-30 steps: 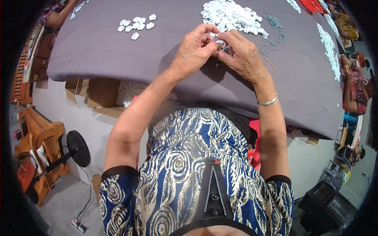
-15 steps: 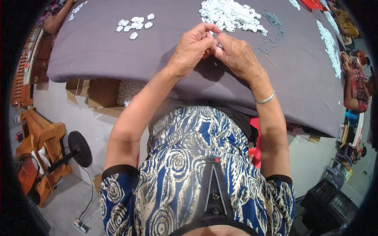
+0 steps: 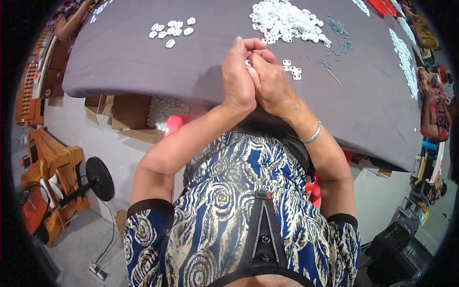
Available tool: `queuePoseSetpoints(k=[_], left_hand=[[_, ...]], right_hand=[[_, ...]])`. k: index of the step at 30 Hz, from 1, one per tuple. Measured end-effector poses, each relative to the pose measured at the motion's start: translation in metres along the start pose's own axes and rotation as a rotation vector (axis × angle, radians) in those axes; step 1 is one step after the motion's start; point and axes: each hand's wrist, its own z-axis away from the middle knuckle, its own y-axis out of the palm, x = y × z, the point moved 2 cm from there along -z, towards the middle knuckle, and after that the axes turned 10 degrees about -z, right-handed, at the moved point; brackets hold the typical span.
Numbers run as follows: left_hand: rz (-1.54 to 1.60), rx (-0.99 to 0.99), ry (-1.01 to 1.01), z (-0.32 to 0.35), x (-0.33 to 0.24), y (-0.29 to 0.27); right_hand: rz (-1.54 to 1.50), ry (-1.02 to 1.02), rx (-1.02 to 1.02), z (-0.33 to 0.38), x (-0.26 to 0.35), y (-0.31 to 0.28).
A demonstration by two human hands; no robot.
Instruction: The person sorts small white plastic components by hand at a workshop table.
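At left on the grey cloth-covered table [image 3: 124,62], small rounded white plastic pieces [image 3: 177,32], loosely clustered. Next, the bare left hand [image 3: 239,76], thumb raised, fingers loosely bent against the other hand. Between the 2, touching skin, 1 mostly hidden small white piece [image 3: 248,62]. Then the bare right hand [image 3: 271,81], fingers folded inward; impossible to tell the exact grip of either. Beyond, a heap of white plastic pieces [image 3: 287,24]. Farther right, 1 thin tan stick [image 3: 334,76] near slim grey screw-like bits [image 3: 337,27].

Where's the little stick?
In the head view, the stick lies on the table, to the right of the right hand and the few white pieces, just below some loose grey bits.
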Motion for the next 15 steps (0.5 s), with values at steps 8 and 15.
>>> queuePoseSetpoints(k=[8,15], left_hand=[[0.023,-0.003,-0.024,-0.004,0.0018,-0.0019],[0.046,-0.028,-0.065,-0.0063,0.0025,-0.0013]], right_hand=[[0.018,0.012,0.054,-0.0025,0.0,-0.0007],[0.037,-0.066,0.058,-0.0024,-0.0047,-0.0001]])
